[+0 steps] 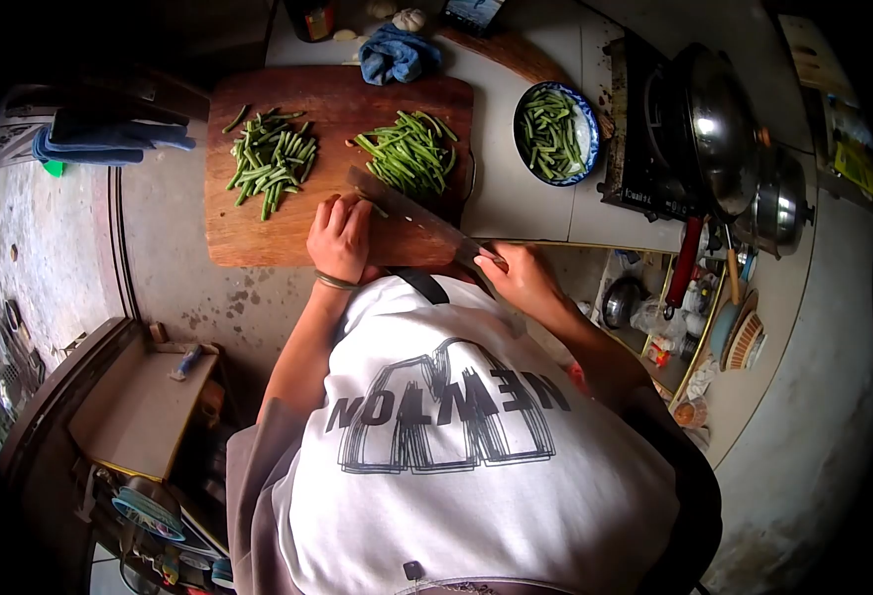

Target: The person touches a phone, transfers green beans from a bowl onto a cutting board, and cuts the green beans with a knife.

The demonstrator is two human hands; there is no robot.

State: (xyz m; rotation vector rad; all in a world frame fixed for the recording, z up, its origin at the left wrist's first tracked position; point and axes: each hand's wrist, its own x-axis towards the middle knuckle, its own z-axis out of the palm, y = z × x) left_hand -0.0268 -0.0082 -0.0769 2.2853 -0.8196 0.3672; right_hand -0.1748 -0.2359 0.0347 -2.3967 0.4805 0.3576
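Note:
My right hand is wrapped round the handle of a kitchen knife, whose broad blade slants up and left across the wooden cutting board. Beside the blade, my left hand rests on the board near its front edge with the fingers curled. A short length of green bean shows by its fingertips; the rest is hidden by the fingers and blade. A pile of long green beans lies beyond the knife. Shorter cut green beans form a second pile on the board's left side.
A blue-rimmed bowl with cut green beans stands right of the board. Further right are a gas stove and a lidded wok. A blue cloth touches the board's back edge; garlic lies behind it.

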